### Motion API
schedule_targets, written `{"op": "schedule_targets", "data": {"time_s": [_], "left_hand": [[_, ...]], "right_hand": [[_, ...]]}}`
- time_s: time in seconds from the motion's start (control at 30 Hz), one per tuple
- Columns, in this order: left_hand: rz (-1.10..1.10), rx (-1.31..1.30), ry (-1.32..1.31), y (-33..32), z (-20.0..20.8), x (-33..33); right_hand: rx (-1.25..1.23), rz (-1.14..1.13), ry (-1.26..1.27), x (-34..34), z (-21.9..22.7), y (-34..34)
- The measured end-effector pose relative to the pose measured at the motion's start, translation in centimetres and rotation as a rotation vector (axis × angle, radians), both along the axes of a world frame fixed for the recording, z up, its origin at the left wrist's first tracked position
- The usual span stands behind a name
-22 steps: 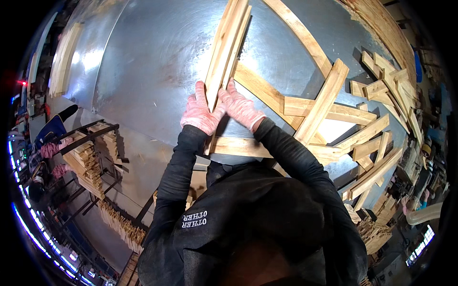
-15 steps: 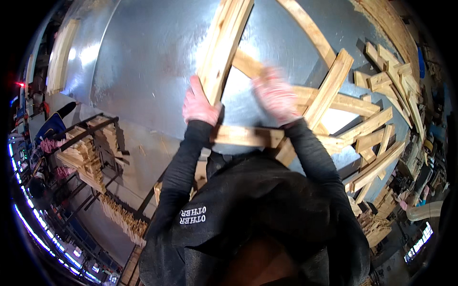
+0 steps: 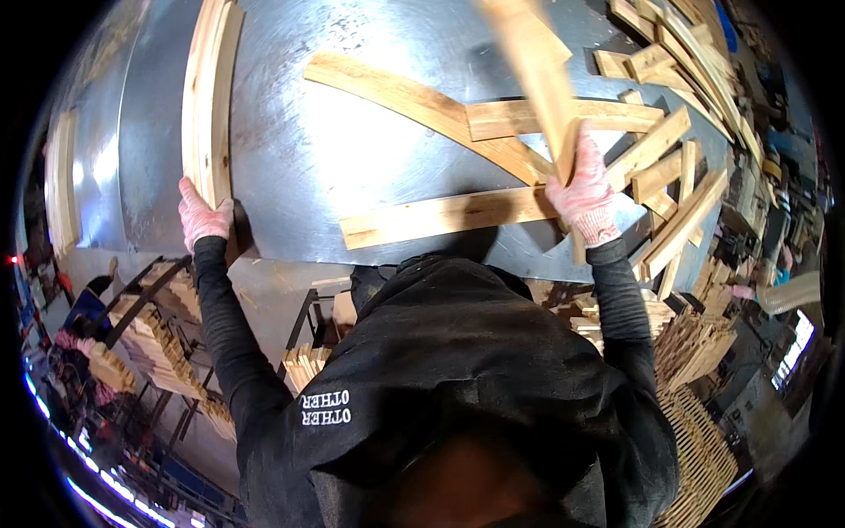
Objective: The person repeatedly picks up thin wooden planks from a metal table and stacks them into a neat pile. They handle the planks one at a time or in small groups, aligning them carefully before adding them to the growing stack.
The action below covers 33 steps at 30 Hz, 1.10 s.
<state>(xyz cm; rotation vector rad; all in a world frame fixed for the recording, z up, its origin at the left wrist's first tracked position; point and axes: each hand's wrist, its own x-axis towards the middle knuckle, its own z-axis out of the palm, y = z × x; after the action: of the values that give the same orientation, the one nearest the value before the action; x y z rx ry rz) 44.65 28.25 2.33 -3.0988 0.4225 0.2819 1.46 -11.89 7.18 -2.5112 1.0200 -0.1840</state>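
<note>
My left hand (image 3: 206, 216), in a pink-and-white glove, grips the near end of a bundle of long wooden strips (image 3: 208, 97) at the left of a shiny metal tabletop (image 3: 273, 145). At the right, my gloved right hand (image 3: 584, 188) is closed round the near end of a wooden board (image 3: 537, 75), blurred by motion, which points away from me. Under and beside that hand, loose boards cross each other. One long board (image 3: 440, 217) lies near the front edge, and another slanting board (image 3: 387, 95) lies beyond it.
More boards (image 3: 673, 207) are heaped at the table's right, with a further pile (image 3: 678, 66) at the far right. A strip stack (image 3: 63, 180) lies on the far left. Below the table stand racked wood stacks (image 3: 154, 330) and a slatted pile (image 3: 700, 458).
My left hand has moved left across the table with the bundle. My right hand has shifted right and closed on a board, which is swinging. The loose boards lie differently in view.
</note>
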Motion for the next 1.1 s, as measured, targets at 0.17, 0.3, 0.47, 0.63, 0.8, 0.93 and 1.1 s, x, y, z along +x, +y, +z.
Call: {"op": "schedule_targets", "data": {"time_s": [0.17,0.3,0.47,0.63,0.8,0.93,1.1], "left_hand": [[-0.111,0.136,-0.087,0.0,0.5,0.4],[-0.089,0.213,-0.188,-1.0,2.0,-1.2],[-0.059,-0.544,-0.525,0.3,1.1,-1.9],[0.035,-0.868,-0.285,-7.4,2.6,-13.4],[-0.81,-0.472,0.024,-13.8,1.3,-18.4],[-0.95,-0.441,-0.066,-22.3,2.3,-16.2],[-1.279,-0.193,0.05,-27.3,0.6,-9.8]], "right_hand": [[-0.163,0.644,0.364,-6.7,-3.9,1.5],[-0.157,0.619,0.416,-6.9,-4.2,0.8],[-0.207,0.499,0.422,-4.3,1.3,-2.4],[-0.46,0.511,0.375,0.2,-4.0,-12.1],[-0.175,0.336,0.483,1.6,-3.8,-12.5],[-0.165,0.233,0.205,3.8,3.1,-11.1],[0.246,-0.073,-0.223,4.2,11.6,-12.4]]}}
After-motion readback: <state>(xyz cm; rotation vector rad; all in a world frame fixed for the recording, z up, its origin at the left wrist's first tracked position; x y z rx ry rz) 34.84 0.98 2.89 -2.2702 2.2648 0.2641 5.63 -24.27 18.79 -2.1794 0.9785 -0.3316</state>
